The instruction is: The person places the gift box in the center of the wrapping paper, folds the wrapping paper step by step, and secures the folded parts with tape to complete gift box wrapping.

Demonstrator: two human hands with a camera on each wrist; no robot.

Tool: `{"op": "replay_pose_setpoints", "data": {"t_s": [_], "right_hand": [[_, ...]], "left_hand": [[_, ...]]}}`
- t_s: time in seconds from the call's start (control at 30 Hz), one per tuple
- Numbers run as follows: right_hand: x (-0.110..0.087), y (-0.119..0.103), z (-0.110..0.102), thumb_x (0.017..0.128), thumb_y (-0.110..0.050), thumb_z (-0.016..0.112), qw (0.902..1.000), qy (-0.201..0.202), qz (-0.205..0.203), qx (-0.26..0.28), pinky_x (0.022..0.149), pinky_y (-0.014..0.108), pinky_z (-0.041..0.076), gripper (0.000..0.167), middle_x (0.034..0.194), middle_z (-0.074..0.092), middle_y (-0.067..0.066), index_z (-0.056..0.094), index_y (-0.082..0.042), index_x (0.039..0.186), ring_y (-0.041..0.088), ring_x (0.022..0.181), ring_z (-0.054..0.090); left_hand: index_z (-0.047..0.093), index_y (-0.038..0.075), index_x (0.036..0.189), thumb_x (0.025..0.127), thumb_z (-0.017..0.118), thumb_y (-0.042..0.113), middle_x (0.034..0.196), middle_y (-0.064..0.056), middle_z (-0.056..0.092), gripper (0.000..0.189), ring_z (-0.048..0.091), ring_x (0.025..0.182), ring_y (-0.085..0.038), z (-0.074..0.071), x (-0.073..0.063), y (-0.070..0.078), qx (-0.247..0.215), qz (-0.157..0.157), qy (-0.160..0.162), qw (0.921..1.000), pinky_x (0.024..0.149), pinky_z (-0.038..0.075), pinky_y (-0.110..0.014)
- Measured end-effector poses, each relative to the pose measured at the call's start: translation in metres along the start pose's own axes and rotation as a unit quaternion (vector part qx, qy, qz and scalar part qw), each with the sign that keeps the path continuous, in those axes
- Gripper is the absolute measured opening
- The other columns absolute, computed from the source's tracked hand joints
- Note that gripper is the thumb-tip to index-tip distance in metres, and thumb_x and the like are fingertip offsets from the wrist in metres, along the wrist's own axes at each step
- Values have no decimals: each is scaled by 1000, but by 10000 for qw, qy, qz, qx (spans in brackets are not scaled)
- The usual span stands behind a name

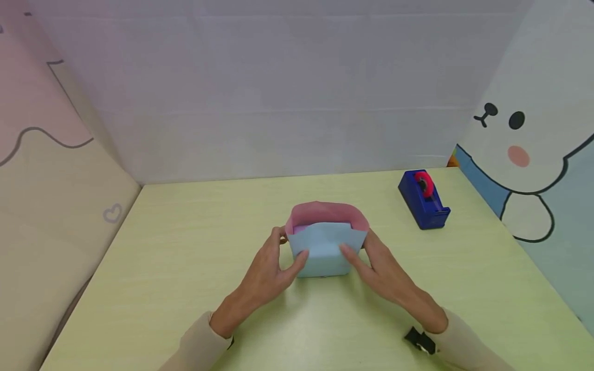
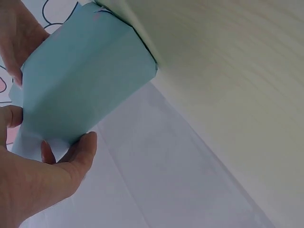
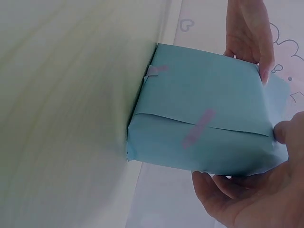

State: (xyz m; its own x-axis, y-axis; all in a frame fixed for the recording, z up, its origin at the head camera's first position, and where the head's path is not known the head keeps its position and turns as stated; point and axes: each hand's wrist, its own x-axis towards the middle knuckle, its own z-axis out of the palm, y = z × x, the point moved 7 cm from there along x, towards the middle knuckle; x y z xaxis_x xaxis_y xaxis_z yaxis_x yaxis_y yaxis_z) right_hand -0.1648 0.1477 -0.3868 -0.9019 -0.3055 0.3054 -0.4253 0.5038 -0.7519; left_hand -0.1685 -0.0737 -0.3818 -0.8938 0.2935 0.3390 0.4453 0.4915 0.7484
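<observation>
Between both hands stands a folded paper bag (image 1: pixel 322 260), light blue outside and pink inside, its mouth facing up. My left hand (image 1: pixel 269 265) grips its left side, thumb on the front and fingers around behind. On the opposite side my right hand (image 1: pixel 378 263) holds it the same way, thumb against the front panel. In the right wrist view, strips of pink tape (image 3: pixel 199 128) cross a seam on the paper, and the bag's bottom sits at the table. The left wrist view shows a plain blue face of the bag (image 2: pixel 90 76).
A blue tape dispenser (image 1: pixel 424 201) with a red-cored roll stands at the back right of the pale yellow table (image 1: pixel 195 232). A white cloth wall (image 1: pixel 297 93) rises behind, with printed cartoon panels at both sides. A black strap (image 1: pixel 419 340) hangs at the right sleeve.
</observation>
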Motion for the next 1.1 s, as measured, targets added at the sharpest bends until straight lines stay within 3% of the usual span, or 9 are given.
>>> {"op": "replay_pose_setpoints", "data": {"t_s": [0.27,0.6,0.93,1.1], "right_hand": [[0,1,-1,103,-27,64,9994,264,126,-158,96,49,54,44,123,62,1,51,-5,139,16,112,62],[-1,-3,-9,96,-22,75,9943,980,1,-414,87,51,57,36,113,66,4,63,-3,124,18,102,66],[-1,-1,-9,95,-21,76,9928,1121,36,-412,86,44,59,34,112,68,3,65,-4,122,17,102,67],[-3,1,-8,95,-21,75,9932,1090,24,-405,87,48,58,33,114,68,2,65,-5,123,17,102,68]], "left_hand": [[43,7,133,99,70,25,135,-9,58,47,61,123,-28,1,-2,1,-161,-21,125,9998,103,51,-49],[39,5,142,100,68,22,137,-9,59,54,58,127,-20,4,0,6,-194,137,450,9987,104,50,-39],[37,4,145,100,69,24,142,-9,57,58,55,133,-20,8,0,5,-355,8,554,9978,101,53,-38],[37,5,148,101,68,24,141,-9,57,60,56,130,-21,9,-1,4,-310,11,533,9981,101,53,-38]]}}
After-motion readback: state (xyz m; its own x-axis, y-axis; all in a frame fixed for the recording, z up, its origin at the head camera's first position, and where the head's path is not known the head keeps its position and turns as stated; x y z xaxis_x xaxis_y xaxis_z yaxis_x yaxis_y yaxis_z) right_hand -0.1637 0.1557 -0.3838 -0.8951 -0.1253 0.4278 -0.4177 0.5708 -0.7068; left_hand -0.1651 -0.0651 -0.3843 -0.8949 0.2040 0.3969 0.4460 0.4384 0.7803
